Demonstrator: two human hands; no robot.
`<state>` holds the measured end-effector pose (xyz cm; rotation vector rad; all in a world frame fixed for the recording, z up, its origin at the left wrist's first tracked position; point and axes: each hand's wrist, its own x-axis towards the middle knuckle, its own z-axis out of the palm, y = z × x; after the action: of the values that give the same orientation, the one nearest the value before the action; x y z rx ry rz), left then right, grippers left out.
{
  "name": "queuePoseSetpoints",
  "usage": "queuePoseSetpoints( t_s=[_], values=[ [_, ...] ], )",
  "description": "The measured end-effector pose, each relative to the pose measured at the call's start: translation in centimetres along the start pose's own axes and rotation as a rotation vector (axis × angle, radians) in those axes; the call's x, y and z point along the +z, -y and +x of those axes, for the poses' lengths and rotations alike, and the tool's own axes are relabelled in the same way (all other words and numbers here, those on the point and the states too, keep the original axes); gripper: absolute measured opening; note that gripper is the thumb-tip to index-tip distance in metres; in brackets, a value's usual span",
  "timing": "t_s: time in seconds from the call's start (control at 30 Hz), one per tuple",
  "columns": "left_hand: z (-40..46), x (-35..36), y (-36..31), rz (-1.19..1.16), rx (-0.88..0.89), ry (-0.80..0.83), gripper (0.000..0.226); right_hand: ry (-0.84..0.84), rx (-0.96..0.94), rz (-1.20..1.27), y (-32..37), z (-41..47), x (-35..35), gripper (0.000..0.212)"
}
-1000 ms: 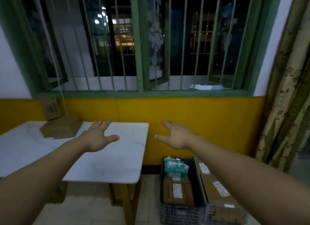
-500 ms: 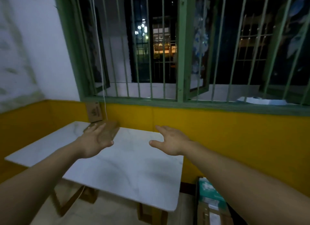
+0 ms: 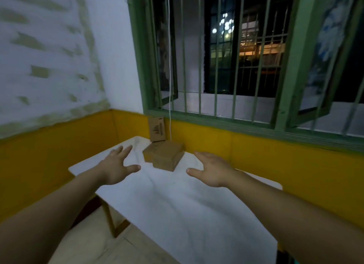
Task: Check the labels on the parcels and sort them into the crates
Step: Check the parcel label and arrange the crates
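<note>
Item: flat parcel (image 3: pixel 164 157), brown cardboard, lying on the white tabletop (image 3: pixel 177 204) at its far corner, near the yellow wall under the barred window (image 3: pixel 226 56). It appears to be two low boxes overlapped or stacked, one offset toward the viewer; the blur leaves this unsure. No label shows on the upper faces, so any label is probably on a side or underneath.

Item: upright parcel (image 3: pixel 157 129), smaller, brown, printed with a dark mark, leaning against the wall just behind the flat one. A white cord (image 3: pixel 170 66) hangs beside it.

Left hand (image 3: pixel 116 168): grip open, fingers spread, holding nothing, above the tabletop to the left of the flat parcel, apart from it.

Right hand (image 3: pixel 211 170): grip open, fingers extended, holding nothing, to the right of the same parcel, also apart.

Placement note: the hands flank the flat parcel on either side, which suggests a two-handed lift so its faces can be turned for label reading.

Crates: not in view.
</note>
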<state>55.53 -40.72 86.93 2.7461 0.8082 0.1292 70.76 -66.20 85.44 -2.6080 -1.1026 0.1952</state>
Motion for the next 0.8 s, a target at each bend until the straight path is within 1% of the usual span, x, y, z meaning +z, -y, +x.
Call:
queuePoseSetpoints(
  t_s=[0.17,0.4,0.53,0.63,0.73,0.8],
  values=[
    [4.8,0.7,5.4,-0.042,-0.040,0.014,0.085,0.036,0.000,0.021,1.5,6.7,2.5,0.087],
    [14.0,-0.3,12.3,-0.064,-0.006,0.067,0.085,0.060,0.070,0.007,5.8,17.3,4.5,0.089],
    [19.1,-1.0,13.8,-0.095,0.030,0.097,0.082,0.036,0.113,0.005,8.0,22.6,5.3,0.086],
    [23.0,-0.5,14.1,-0.177,0.062,0.121,0.082,0.042,0.139,0.038,8.7,25.6,6.2,0.085],
    [26.4,1.0,13.6,-0.226,0.098,0.206,0.084,0.079,0.176,0.061,7.8,28.4,7.2,0.087],
    [29.0,2.3,12.8,-0.235,0.118,0.253,0.086,0.074,0.198,0.084,6.4,30.8,7.9,0.087]
  ],
)
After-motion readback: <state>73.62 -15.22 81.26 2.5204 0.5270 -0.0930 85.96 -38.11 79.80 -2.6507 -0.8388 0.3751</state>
